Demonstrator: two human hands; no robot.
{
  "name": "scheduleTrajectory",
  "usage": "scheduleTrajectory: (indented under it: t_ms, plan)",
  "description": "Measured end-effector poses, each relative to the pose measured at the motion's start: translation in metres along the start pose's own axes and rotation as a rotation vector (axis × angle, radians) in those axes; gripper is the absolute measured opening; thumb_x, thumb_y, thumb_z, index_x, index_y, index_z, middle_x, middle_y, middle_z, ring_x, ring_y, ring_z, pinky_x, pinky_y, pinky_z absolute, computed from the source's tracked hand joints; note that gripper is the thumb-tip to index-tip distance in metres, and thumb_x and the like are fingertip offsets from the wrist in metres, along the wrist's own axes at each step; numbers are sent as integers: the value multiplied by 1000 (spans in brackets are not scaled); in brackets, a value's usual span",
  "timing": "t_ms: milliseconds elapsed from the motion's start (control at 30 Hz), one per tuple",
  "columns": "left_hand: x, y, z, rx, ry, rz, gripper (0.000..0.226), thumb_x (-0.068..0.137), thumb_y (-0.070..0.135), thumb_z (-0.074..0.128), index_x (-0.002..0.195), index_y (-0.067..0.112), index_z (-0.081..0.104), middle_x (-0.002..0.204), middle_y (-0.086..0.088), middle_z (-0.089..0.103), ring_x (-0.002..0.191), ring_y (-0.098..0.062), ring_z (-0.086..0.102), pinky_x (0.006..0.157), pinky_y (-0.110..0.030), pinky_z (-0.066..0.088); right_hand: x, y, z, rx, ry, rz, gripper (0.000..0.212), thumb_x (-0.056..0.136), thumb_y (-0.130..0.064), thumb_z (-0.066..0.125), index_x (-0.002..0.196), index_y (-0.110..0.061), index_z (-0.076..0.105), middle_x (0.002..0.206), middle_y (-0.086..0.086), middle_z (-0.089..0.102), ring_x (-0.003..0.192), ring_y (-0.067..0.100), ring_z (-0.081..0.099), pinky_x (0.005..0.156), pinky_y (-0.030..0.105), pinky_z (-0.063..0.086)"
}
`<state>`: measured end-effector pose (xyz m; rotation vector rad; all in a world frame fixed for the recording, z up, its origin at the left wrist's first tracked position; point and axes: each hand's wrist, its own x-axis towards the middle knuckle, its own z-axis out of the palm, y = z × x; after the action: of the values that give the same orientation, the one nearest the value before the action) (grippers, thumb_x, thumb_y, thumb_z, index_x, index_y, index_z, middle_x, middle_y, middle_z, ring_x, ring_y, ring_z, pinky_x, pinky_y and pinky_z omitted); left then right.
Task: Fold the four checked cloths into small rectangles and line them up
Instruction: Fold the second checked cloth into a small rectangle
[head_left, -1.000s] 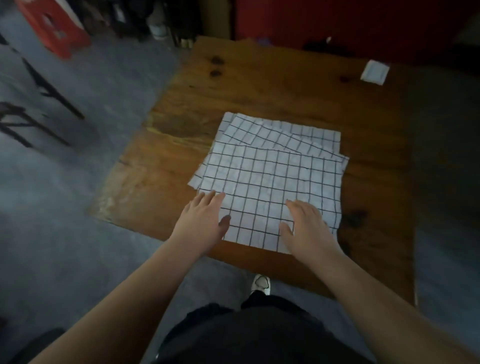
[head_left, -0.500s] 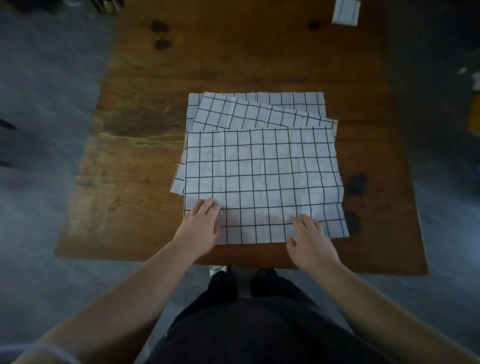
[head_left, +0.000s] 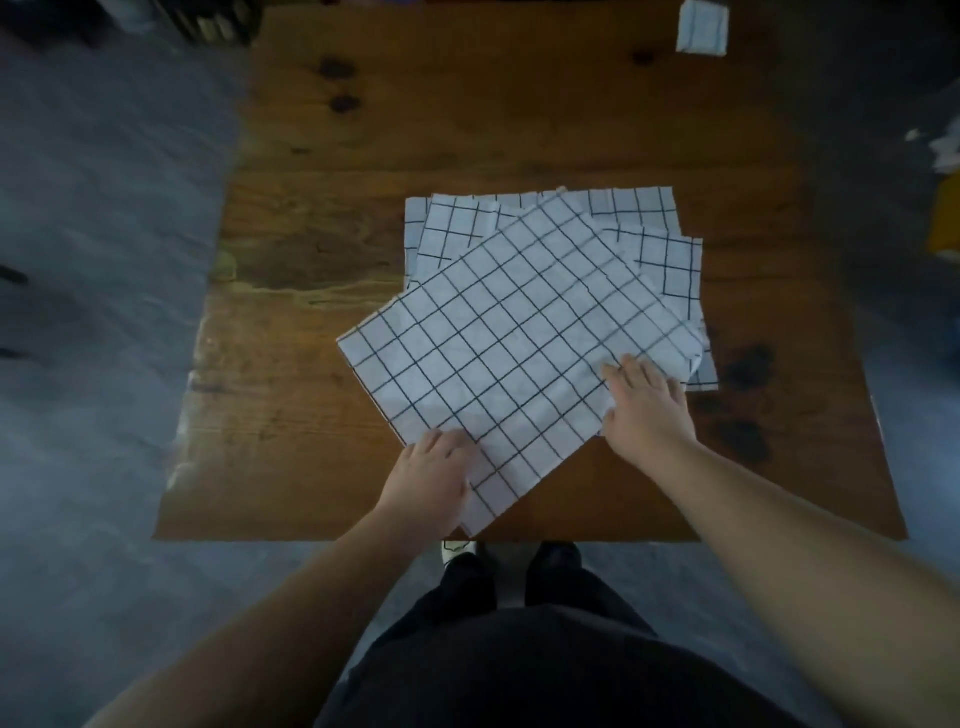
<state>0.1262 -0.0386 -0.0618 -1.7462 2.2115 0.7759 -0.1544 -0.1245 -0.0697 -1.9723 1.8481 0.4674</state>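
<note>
White checked top cloth (head_left: 519, 353), square on the stack (head_left: 634, 208) a moment ago, now lies askew, one corner at the near edge of the tabletop (head_left: 291, 415). The right hand (head_left: 647, 410) presses it, fingers spread; the left hand (head_left: 431, 478) lays its fingers together on the cloth's edge, thumb hidden.

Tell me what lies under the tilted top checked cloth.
More checked cloths stick out past its far and right edges, on the wooden table. Their middles and the exact count are covered.
</note>
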Motion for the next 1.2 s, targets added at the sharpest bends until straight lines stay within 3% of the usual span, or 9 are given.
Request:
scheduleTrajectory:
  t_ms: [133,233,367,533,700,900,1100,1200]
  plan:
    - [2,1,0,37,1,63,53,100,30,42,152,23,35,157,2,35,147,-22,22,122,-43,23,17,-17,-7,-11,7,33,74,102,-29,44,164,-26,4,172,5,-3,158,29,-1,128,52,9]
    - [5,-5,2,14,-8,102,55,100,27,43,154,26,31,163,0,25,155,-25,8,125,-47,14,0,-42,-4,94,60,1,72,101,-24,45,163,-22,10,172,7,2,158,29,3,128,51,13]
    - [12,-32,-14,-78,65,-18,70,96,16,52,159,23,21,169,1,11,157,-23,-4,126,-45,8,-57,-88,12,189,24,-155,64,102,-23,43,160,-22,18,170,3,9,157,23,9,125,43,7]
    - [19,-80,-30,15,54,-79,67,103,34,46,161,21,15,171,-3,5,157,-25,-8,126,-47,5,-93,-123,40,210,-52,-306,58,105,-26,39,159,-24,20,169,0,15,157,19,10,127,40,15]
    - [5,-97,-24,151,16,18,61,104,39,39,160,23,21,168,-2,17,157,-29,-1,126,-49,5,-96,-107,50,84,-61,-327,58,106,-29,37,161,-25,20,170,-2,13,157,17,11,126,36,8]
    - [-34,-81,3,79,-3,119,59,101,37,46,157,25,30,157,1,30,150,-23,19,124,-46,18,-108,-72,56,33,-66,-206,61,103,-24,44,159,-30,23,171,-3,8,158,17,6,126,37,11]
    - [-57,-73,29,7,13,140,63,98,40,57,154,24,34,151,3,34,143,-22,31,120,-45,31,-128,-76,71,77,-39,-147,68,101,-23,44,162,-22,15,172,0,-1,158,21,-3,129,41,9]
    - [-61,-82,33,40,52,161,74,93,51,62,154,24,30,154,1,29,146,-25,28,122,-46,27,-135,-76,83,72,-52,-196,69,102,-28,42,163,-22,11,172,-2,0,158,18,-6,129,40,6]
